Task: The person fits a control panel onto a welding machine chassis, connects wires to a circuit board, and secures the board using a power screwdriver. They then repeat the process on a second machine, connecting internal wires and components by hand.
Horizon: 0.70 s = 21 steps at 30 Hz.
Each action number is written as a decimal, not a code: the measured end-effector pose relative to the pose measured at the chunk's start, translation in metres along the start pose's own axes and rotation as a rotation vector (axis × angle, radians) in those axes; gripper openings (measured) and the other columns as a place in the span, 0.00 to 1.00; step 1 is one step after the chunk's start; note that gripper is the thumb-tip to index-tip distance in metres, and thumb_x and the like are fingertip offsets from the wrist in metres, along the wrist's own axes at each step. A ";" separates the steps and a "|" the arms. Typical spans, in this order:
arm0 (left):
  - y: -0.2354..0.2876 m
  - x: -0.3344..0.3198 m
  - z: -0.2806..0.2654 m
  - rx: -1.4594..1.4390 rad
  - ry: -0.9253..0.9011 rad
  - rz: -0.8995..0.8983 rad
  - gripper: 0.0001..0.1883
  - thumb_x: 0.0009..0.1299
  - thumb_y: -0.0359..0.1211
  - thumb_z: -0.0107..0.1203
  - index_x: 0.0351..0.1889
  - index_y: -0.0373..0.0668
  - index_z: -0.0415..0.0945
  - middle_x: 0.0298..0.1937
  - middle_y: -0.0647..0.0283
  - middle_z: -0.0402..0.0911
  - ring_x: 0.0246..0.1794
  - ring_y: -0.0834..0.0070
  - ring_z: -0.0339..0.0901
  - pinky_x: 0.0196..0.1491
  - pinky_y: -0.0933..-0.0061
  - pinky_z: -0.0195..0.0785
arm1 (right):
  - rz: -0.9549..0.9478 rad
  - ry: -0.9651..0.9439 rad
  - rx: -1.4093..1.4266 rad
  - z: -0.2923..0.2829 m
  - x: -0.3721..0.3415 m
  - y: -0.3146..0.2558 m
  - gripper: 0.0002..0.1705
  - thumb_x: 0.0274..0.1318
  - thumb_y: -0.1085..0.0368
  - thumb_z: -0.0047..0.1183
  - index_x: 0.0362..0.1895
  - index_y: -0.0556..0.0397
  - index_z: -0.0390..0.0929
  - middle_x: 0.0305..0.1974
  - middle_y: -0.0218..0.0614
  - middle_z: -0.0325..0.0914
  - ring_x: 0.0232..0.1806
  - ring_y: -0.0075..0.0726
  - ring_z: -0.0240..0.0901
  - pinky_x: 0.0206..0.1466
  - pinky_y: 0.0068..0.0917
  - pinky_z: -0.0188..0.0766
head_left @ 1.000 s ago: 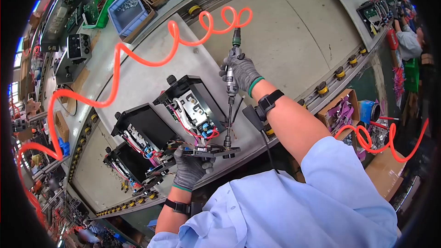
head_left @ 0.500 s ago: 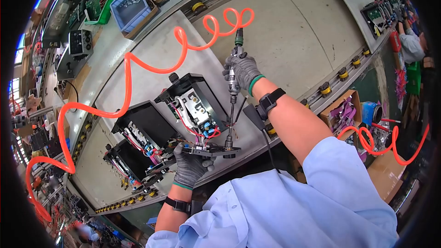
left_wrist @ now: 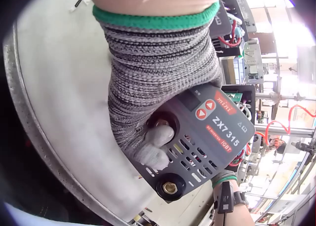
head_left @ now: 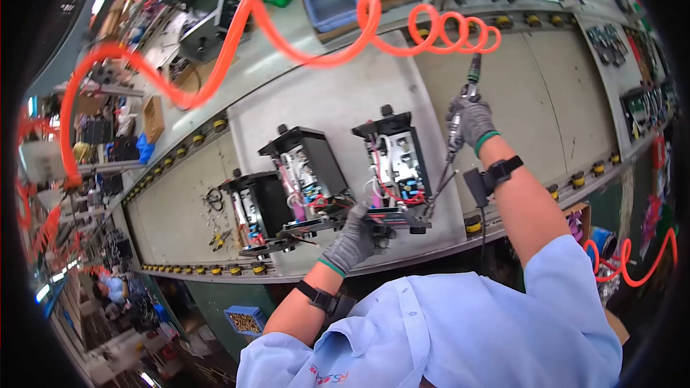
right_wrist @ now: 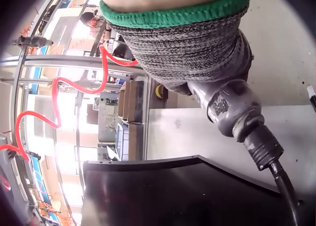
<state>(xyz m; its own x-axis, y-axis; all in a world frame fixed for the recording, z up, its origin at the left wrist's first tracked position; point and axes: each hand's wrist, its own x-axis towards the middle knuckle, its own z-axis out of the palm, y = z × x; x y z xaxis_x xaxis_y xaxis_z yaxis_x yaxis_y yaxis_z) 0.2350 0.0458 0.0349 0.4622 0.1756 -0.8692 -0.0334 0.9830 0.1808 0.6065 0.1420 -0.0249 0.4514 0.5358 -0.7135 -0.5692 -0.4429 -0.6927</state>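
At the conveyor, right fingers clamp a screwdriver (left fingers grip a panel).

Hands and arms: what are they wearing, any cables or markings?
Left hand and right hand: grey-and-black knit gloves with green cuffs; left fingertips are pale. Black straps on both wrists, each with a dark boxy device; the right one carries a small unreadable label and a dark cable. Light-blue sleeves end above bare forearms.

From left to right on the counter stood the left machine, middle machine and right machine, a bin behind.
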 end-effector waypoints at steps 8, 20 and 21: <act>0.016 -0.093 0.014 0.714 0.243 0.222 0.46 0.64 0.67 0.62 0.66 0.37 0.72 0.49 0.54 0.81 0.41 0.67 0.83 0.45 0.69 0.79 | -0.284 -0.406 -0.460 0.059 -0.175 -0.127 0.16 0.56 0.64 0.67 0.46 0.49 0.75 0.33 0.28 0.78 0.30 0.28 0.78 0.28 0.30 0.76; 0.134 -0.239 0.011 0.830 0.021 1.089 0.22 0.77 0.45 0.59 0.56 0.36 0.76 0.45 0.60 0.85 0.45 0.76 0.81 0.49 0.69 0.74 | -0.386 -0.812 -0.264 0.287 -0.377 -0.075 0.19 0.59 0.60 0.68 0.49 0.54 0.76 0.42 0.38 0.83 0.41 0.37 0.85 0.38 0.33 0.84; 0.134 -0.232 -0.015 0.703 -0.055 1.135 0.22 0.77 0.45 0.59 0.56 0.35 0.76 0.44 0.62 0.84 0.44 0.78 0.79 0.49 0.70 0.74 | -0.402 -0.835 -0.272 0.306 -0.386 -0.066 0.19 0.59 0.60 0.68 0.49 0.54 0.76 0.42 0.38 0.83 0.41 0.37 0.85 0.38 0.33 0.84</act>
<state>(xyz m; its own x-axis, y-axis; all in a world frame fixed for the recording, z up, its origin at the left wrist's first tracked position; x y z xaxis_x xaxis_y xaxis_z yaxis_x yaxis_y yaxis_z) 0.1106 0.1373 0.2537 0.5182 0.8529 -0.0635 0.0320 0.0549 0.9980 0.2590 0.1841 0.3285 -0.1165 0.9757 -0.1853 -0.2526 -0.2096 -0.9446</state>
